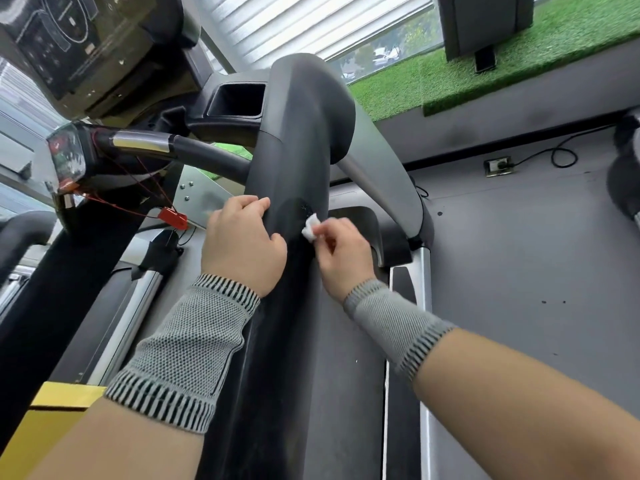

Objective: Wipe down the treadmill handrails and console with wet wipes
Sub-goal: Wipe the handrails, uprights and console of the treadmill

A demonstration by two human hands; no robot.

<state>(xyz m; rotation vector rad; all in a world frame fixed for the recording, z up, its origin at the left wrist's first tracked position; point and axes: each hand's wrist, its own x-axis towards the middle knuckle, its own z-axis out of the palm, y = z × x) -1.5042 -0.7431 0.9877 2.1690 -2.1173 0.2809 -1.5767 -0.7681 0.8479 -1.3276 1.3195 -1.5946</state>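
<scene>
On the right handrail [294,174], the left hand [242,244] curls around its edge; at its 3 o'clock, the right hand [341,251] pinches a folded wipe [310,227], probably soft, best pressed flat.

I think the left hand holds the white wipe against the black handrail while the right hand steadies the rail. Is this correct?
Not quite: in the head view the right hand pinches the white wipe against the black handrail, and the left hand steadies the rail.

Your one head view tilts forward and down, close over the treadmill handrail [294,188] by your hands.
</scene>
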